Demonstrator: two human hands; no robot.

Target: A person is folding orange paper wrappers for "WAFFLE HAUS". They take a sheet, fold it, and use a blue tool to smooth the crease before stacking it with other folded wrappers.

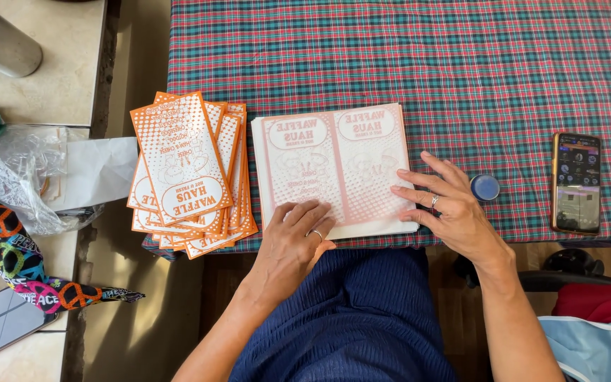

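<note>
Hands: two are seen, both bare and flat, each with a ring on one finger.
Left hand [297, 237]: laid palm down on the near left corner of the flat stack, fingers together and extended; nothing is gripped.
Right hand [447, 205]: laid on the near right part of the same stack, fingers spread apart and pressed lightly on the top sheet; nothing is clasped.
Flat stack [334, 168]: one pile of pale printed sheets, faint orange-pink print showing through (the reverse side, it seems), set at the near edge of the table.
Finished pile [189, 173]: one fanned heap of orange-and-white printed bags, just left of the flat stack, overhanging the table edge; the number of bags cannot be told.
Tablecloth [461, 64]: one, red and green plaid.
Small jar [485, 187]: one, round, blue lid, just beside the right hand.
Phone [576, 182]: one, screen lit, well right of the hands.
Clear plastic bag [19, 177]: one, crumpled, on the side counter at left.
</note>
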